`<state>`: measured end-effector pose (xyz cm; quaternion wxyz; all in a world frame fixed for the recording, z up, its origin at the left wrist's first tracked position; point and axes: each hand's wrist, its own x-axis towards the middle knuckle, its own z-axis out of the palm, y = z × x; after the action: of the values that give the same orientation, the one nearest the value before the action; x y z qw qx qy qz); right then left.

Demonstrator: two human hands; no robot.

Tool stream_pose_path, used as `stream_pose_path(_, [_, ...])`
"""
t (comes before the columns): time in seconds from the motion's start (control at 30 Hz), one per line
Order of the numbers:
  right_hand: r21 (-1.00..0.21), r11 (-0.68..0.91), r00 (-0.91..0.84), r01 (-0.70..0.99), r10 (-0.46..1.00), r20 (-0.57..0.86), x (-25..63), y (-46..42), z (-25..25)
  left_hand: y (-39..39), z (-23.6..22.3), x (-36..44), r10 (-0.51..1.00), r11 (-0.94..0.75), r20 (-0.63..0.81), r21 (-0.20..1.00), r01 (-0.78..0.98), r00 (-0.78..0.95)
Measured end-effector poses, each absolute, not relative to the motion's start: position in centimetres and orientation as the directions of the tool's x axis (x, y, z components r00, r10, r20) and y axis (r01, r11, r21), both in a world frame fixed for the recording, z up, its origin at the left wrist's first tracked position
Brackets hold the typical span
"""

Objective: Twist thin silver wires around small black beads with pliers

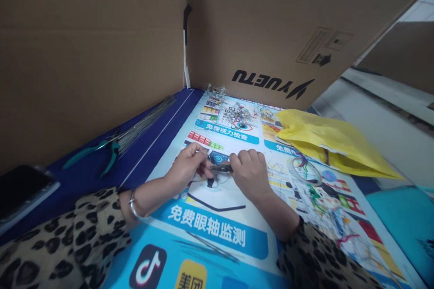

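My right hand (250, 172) is wrapped round the handles of a pair of pliers. Their dark jaws (221, 168) point left towards my left hand (190, 165). That hand is closed in a pinch, with its fingertips at the tip of the jaws. What it grips looks like a thin wire, mostly hidden by the fingers. Both hands are over a printed poster sheet (217, 226) on the table. Several dark wires (213, 244) lie on the sheet in front of me.
Cardboard panels (95, 54) wall off the back and left. Teal-handled pliers (110, 158), a bundle of straight wires (145, 124) and a phone (23, 192) lie left. Tangled wire scraps (239, 115) lie at the back. On the right are a yellow bag (325, 137) and a tape roll (307, 171).
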<state>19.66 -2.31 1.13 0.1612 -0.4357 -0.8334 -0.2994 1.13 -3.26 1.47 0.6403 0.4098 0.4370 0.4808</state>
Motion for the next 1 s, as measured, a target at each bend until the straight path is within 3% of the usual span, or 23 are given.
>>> stream_pose_path(0.57, [0.335,0.496,-0.595,0.801,0.601,0.533,19.75,-2.36,1.04,-3.70,1.83,1.30,0.981,0.150,-0.121,0.969,-0.194,0.154])
stream_pose_path(1.0, [0.283,0.551,-0.605,0.785,0.587,0.538,20.07,-2.68,0.90,-4.24,1.64,1.20,0.984,-0.043,0.049,0.998,-0.041,0.173])
